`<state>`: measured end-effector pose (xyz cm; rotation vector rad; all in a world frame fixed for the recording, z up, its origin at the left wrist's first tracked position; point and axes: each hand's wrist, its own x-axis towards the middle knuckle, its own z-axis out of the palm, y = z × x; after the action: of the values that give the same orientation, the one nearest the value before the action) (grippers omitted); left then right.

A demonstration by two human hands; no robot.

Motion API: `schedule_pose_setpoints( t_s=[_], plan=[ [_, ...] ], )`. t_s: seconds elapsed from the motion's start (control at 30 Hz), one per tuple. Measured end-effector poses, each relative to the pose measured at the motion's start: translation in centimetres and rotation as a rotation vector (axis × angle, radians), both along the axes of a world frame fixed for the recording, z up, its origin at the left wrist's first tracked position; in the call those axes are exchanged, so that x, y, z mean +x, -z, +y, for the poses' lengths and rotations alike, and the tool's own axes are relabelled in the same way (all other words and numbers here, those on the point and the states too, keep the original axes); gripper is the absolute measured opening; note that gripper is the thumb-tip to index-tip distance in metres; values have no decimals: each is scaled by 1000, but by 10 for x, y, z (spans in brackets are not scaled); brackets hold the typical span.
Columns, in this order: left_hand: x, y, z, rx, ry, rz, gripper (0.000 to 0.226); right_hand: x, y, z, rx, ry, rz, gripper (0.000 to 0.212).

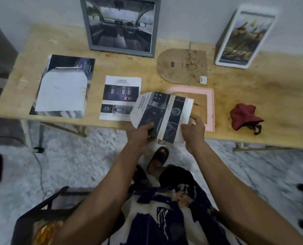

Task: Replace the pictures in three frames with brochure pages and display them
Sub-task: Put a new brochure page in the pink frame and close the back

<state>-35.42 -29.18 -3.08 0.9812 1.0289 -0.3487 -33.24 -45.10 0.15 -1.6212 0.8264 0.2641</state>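
Note:
My left hand (pixel 141 134) and my right hand (pixel 193 129) both hold a brochure page (pixel 165 113) with one rounded end, just above the table's front edge. Behind it a pink arch-shaped frame (pixel 210 103) lies flat and empty. Its brown backing board (pixel 182 66) lies farther back. A grey frame (pixel 119 23) with a car-interior picture leans on the wall. A white frame (pixel 242 37) with a picture stands at the back right.
A "SAFETY" brochure page (pixel 120 98) lies left of my hands. Farther left a white cut sheet rests on a dark brochure (pixel 64 85). A red cloth (pixel 244 117) sits right of the pink frame. The wooden table (pixel 271 96) stands against the wall.

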Motion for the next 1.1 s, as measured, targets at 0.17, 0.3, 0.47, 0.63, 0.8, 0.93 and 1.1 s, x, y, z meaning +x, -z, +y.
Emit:
schedule_pose_setpoints(
  t_s=[0.17, 0.3, 0.47, 0.63, 0.8, 0.93, 1.1],
  plan=[
    [9, -14, 8, 155, 21, -54, 37, -12, 2, -47, -24, -11, 46, 45],
    [36, -14, -4, 338, 274, -111, 41, 2, 5, -74, -102, 11, 32, 37],
    [65, -7, -35, 579, 446, -167, 28, 35, 11, -102, -272, -48, 24, 46],
    [89, 6, -54, 699, 478, -109, 29, 72, 25, -119, -356, -183, 17, 37],
    [104, 18, -61, 797, 507, -36, 31, 94, 32, -125, -309, -263, 53, 24],
    [110, 23, -63, 851, 521, -26, 35, 100, 42, -128, -349, -372, 36, 26],
    [112, 17, -66, 926, 656, -33, 38, 100, 48, -130, -437, -476, -1, 23]
  ],
)
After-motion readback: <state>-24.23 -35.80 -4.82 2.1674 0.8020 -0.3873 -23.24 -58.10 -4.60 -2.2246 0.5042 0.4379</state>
